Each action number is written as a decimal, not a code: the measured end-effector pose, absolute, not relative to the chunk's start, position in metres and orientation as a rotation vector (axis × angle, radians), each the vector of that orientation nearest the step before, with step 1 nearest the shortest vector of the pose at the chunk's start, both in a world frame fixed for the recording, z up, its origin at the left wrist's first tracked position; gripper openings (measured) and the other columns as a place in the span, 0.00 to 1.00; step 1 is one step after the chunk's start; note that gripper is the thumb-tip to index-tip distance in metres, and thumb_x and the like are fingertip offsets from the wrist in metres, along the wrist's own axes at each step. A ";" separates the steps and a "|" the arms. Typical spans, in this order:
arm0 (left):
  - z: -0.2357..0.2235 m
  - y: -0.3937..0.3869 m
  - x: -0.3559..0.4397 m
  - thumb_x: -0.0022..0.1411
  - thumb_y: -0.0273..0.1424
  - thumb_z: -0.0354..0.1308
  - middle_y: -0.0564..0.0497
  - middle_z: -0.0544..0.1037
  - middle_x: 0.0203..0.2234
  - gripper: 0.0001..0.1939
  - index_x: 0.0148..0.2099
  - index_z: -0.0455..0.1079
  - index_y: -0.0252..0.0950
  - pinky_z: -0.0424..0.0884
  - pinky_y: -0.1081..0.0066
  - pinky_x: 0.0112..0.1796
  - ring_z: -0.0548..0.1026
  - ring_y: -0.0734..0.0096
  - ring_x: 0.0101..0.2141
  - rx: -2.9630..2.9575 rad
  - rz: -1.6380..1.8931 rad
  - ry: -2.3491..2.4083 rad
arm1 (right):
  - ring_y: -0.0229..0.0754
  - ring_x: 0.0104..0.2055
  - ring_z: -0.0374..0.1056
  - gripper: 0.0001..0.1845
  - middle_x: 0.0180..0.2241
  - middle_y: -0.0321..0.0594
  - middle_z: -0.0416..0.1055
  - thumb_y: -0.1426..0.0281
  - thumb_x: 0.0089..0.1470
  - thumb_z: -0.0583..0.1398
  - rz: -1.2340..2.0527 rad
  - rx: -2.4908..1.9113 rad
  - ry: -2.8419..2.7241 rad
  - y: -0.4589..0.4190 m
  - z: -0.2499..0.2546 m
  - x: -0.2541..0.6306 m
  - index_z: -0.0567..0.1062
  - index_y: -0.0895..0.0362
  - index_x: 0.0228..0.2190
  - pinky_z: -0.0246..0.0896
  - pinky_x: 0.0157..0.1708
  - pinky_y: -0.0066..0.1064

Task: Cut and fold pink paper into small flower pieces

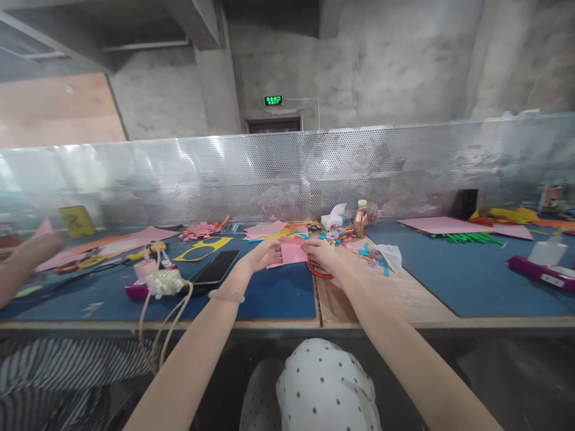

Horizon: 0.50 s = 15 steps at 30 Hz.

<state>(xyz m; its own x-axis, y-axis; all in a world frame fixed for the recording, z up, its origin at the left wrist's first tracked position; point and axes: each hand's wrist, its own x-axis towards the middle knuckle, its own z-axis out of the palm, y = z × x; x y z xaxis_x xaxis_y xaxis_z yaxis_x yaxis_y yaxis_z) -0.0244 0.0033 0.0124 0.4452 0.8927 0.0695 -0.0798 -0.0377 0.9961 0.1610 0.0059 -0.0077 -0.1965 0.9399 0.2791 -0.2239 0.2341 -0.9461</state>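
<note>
One green-lit sign [274,100] reads "EXIT" while left hand [266,254] and right hand [320,252] pinch pink paper [292,242].

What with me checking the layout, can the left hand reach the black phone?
Probably yes: the black phone lies nearby, its upper face uncovered, though the left hand holds pink paper.

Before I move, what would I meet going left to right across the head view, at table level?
Co-worker's hand → black smartphone → left hand → pink paper between the hands → right hand → white-capped bottle → green strips → purple power strip.
</note>
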 end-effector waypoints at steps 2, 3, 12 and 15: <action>0.013 0.001 -0.025 0.56 0.38 0.49 0.43 0.74 0.37 0.17 0.44 0.65 0.33 0.70 0.69 0.33 0.74 0.71 0.29 1.354 0.902 0.750 | 0.26 0.15 0.55 0.11 0.14 0.29 0.61 0.72 0.30 0.65 1.254 -0.772 -1.370 0.005 -0.007 0.162 0.70 0.61 0.20 0.48 0.15 0.19; 0.012 0.001 -0.025 0.55 0.39 0.51 0.43 0.74 0.36 0.18 0.44 0.65 0.33 0.70 0.69 0.33 0.74 0.71 0.29 1.359 0.912 0.742 | 0.26 0.15 0.54 0.11 0.14 0.29 0.61 0.72 0.30 0.65 1.258 -0.781 -1.399 0.004 -0.007 0.162 0.71 0.61 0.21 0.47 0.14 0.19; -0.001 0.006 -0.022 0.45 0.30 0.61 0.55 0.70 0.18 0.14 0.36 0.66 0.31 0.69 0.73 0.25 0.68 0.79 0.18 1.581 0.914 0.853 | 0.30 0.15 0.58 0.12 0.13 0.28 0.63 0.72 0.31 0.64 1.223 -0.856 -1.404 -0.004 -0.002 0.160 0.73 0.59 0.26 0.55 0.15 0.22; 0.001 0.008 -0.022 0.48 0.28 0.58 0.53 0.72 0.21 0.12 0.37 0.64 0.33 0.70 0.72 0.25 0.72 0.75 0.21 1.493 0.986 0.850 | 0.34 0.18 0.64 0.13 0.16 0.30 0.65 0.73 0.34 0.63 1.323 -0.790 -1.375 -0.002 -0.002 0.160 0.72 0.59 0.28 0.63 0.20 0.27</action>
